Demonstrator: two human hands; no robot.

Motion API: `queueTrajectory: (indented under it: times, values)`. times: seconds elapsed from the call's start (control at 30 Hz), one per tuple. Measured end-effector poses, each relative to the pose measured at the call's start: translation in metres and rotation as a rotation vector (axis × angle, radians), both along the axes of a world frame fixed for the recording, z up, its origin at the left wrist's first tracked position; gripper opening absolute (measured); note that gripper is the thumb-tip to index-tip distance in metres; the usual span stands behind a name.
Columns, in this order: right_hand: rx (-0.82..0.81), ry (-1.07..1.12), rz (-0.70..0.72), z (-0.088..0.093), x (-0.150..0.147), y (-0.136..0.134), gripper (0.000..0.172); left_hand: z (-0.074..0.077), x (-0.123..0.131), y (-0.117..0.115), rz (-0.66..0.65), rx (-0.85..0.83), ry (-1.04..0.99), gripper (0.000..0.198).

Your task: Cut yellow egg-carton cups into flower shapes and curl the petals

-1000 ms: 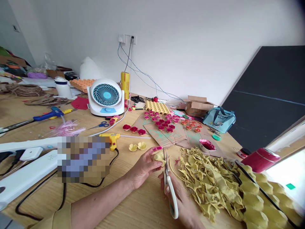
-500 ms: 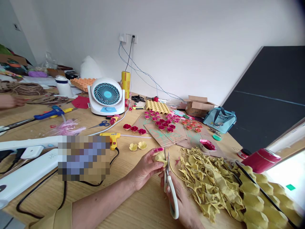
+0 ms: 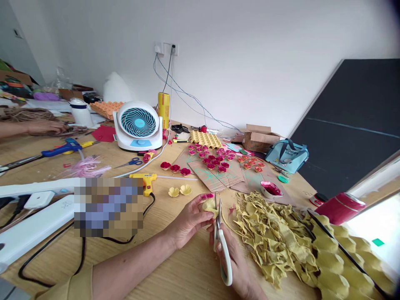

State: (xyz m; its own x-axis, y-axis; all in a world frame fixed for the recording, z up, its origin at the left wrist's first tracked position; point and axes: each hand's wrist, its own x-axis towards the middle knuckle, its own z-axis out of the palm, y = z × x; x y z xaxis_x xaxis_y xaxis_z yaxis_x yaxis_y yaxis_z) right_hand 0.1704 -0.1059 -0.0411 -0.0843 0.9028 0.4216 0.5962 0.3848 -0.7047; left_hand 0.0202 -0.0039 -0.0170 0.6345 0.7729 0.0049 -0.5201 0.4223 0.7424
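My left hand (image 3: 190, 218) pinches a yellow egg-carton cup (image 3: 208, 205) between thumb and fingers; pink stains mark the fingertips. White-handled scissors (image 3: 225, 258) are gripped in my right hand (image 3: 236, 260), their blades slightly apart and pointing away from me at the cup's right edge. Just beyond my left hand lie two cut yellow cup flowers (image 3: 186, 190). To the right of the scissors spreads a heap of yellow carton scraps (image 3: 275, 237), beside an egg carton (image 3: 334, 266) with a dark strip across it.
Red painted flowers (image 3: 215, 160) sit on cardboard (image 3: 231, 181), near a bowl of red paint (image 3: 271, 188). A yellow glue gun (image 3: 149, 183), a fan (image 3: 137, 125) and power strips (image 3: 40, 227) stand left. A red can (image 3: 340, 207) is at right. Another person's hand (image 3: 46, 126) touches brown cord.
The other person's hand has come further into view from the left, onto the cord. My hands, the cup and the scissors hold nearly the same position; the view has shifted slightly.
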Motion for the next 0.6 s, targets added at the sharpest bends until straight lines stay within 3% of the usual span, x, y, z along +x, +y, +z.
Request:
queueTrajectory:
  times: [0.6]
  values:
    - [-0.085, 0.066, 0.02, -0.0102, 0.0011, 0.0025, 0.033, 0.0011, 0.0022, -0.0035, 0.001, -0.01, -0.053, 0.055]
